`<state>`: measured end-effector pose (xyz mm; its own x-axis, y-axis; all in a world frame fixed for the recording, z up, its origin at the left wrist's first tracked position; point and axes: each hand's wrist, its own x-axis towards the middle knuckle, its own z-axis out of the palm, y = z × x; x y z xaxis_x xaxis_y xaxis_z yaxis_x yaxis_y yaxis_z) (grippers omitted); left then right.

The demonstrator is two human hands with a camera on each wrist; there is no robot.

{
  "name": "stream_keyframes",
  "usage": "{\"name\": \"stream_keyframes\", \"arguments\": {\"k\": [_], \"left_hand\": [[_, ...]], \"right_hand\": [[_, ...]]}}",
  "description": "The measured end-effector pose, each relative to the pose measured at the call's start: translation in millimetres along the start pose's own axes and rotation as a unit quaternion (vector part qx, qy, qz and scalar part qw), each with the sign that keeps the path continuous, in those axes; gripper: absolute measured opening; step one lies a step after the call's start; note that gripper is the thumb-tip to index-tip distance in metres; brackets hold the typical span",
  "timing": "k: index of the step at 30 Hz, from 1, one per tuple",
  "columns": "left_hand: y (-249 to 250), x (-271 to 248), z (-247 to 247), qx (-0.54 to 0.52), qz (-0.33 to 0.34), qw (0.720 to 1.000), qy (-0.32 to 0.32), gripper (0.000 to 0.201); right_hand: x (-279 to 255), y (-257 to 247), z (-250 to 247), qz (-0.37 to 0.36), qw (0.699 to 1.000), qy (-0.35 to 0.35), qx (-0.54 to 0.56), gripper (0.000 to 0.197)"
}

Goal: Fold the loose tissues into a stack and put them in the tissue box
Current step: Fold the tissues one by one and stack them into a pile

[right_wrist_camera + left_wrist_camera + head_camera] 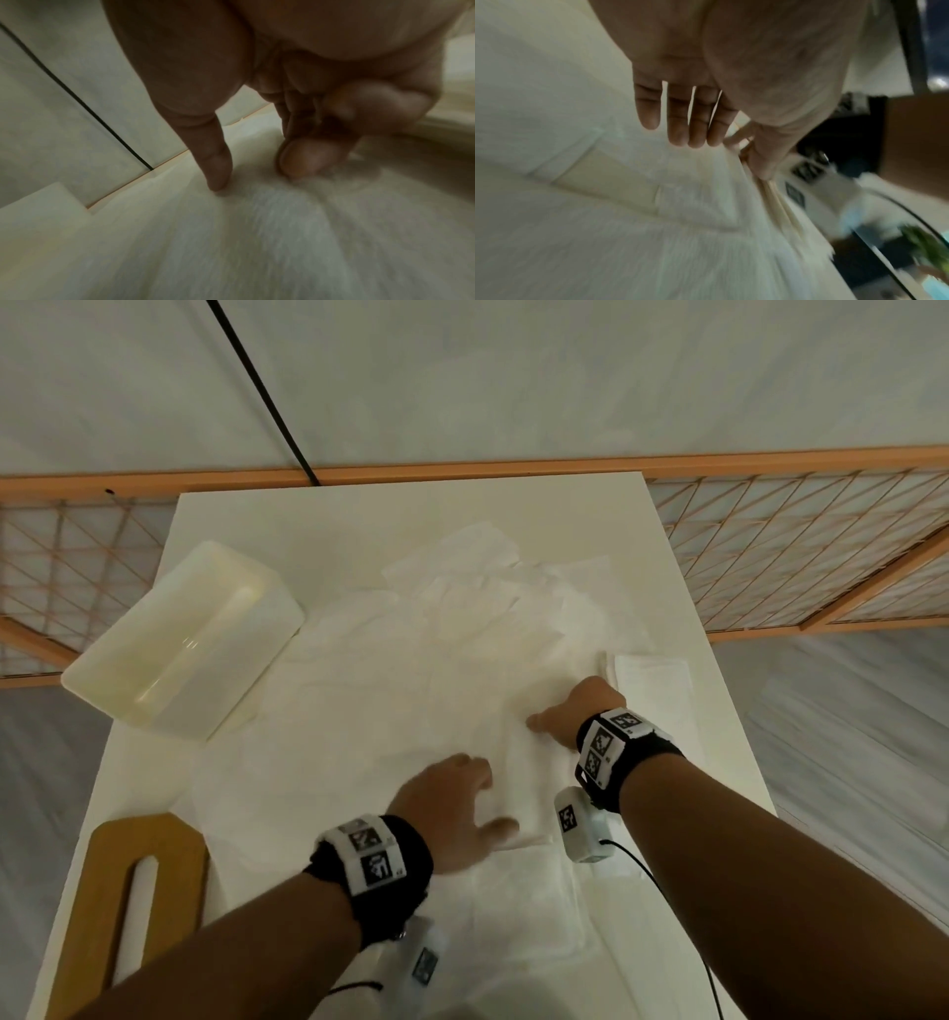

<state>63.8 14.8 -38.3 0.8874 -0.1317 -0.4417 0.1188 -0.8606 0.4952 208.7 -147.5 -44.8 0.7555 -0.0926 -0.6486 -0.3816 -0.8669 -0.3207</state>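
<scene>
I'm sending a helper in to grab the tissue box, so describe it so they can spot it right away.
Start at the white rectangular table, which is strewn with loose white tissues. Look to its far left corner, away from both hands: the cream translucent plastic tissue box sits there at an angle, overhanging the edge. It is the only rigid, glossy, open tub; the flat brown wooden lid lies nearer.

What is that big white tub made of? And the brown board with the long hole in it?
The tub looks like plastic: milky, see-through walls with shiny glints and rounded corners. The board looks like wood or bamboo: matte honey-brown, though the grain is too blurred to be sure.
</scene>
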Motion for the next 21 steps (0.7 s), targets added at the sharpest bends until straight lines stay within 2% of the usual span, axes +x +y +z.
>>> {"name": "stream_keyframes", "arguments": {"k": [2,5,7,8,10,12,15,17,20,21], "left_hand": [[-4,13,-10,-0.075,-0.040,0.996,0.027,0.050],[-8,28,-17,-0.176,-0.089,0.980,0.022,0.055],[-7,33,-17,-0.209,-0.092,0.973,0.009,0.055],[-5,35,-16,-0.209,-0.088,0.974,0.000,0.057],[0,39,-13,-0.182,-0.080,0.980,-0.020,0.065],[5,43,-9,-0.136,-0.071,0.988,-0.033,0.075],[5,46,-6,-0.113,-0.067,0.990,-0.042,0.081],[3,46,-6,-0.131,-0.074,0.988,-0.047,0.081],[-1,45,-8,-0.172,-0.090,0.980,-0.045,0.080],[-2,45,-9,-0.183,-0.094,0.978,-0.043,0.079]], "right_hand": [[-2,3,3,0.003,1.000,-0.014,0.023,0.042],[-8,5,3,-0.004,0.999,-0.014,0.048,0.045],[-12,4,4,-0.012,1.000,-0.017,0.022,0.041],[-15,5,4,-0.015,1.000,-0.014,0.002,0.042],[-17,6,5,-0.014,1.000,0.017,-0.015,0.059],[-20,6,4,-0.006,0.999,0.038,0.026,0.080],[-21,5,1,0.016,0.995,0.031,0.097,0.089],[-20,5,-1,0.015,0.993,0.025,0.113,0.080],[-20,8,0,-0.008,0.991,0.013,0.134,0.047],[-18,9,1,-0.017,0.991,0.006,0.135,0.042]]}}
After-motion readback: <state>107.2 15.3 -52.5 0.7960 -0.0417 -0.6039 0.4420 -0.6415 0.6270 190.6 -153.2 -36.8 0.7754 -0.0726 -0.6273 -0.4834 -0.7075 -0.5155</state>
